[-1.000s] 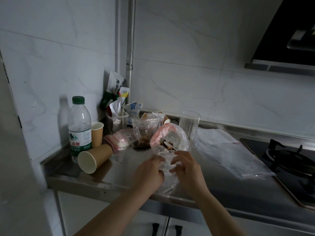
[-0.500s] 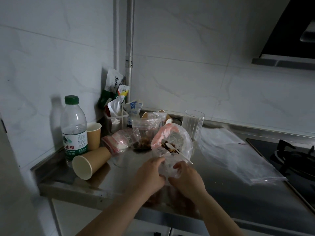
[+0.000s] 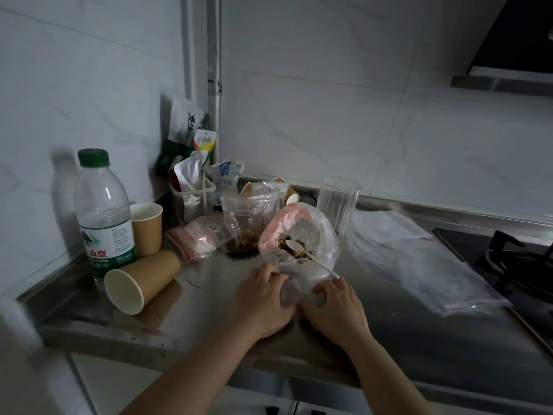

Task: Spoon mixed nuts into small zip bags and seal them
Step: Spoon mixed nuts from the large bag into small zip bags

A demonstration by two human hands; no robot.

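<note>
Centrally, big plastic bag of nuts [image 3: 299,235] stands on steel counter [image 3: 209,313], mouth open, white spoon [image 3: 311,256] resting inside, handle pointing 4 o'clock. Thin film: soft, light, slippery, likely to slump; best held at lower folds or rim. Left hand [image 3: 263,301] and right hand [image 3: 338,310] both pinch bag's base. Smaller zip bag [image 3: 251,217] at 11 o'clock; glass [image 3: 336,202] at 1 o'clock. Versus half second earlier, hands sit lower, spoon handle free.
</note>
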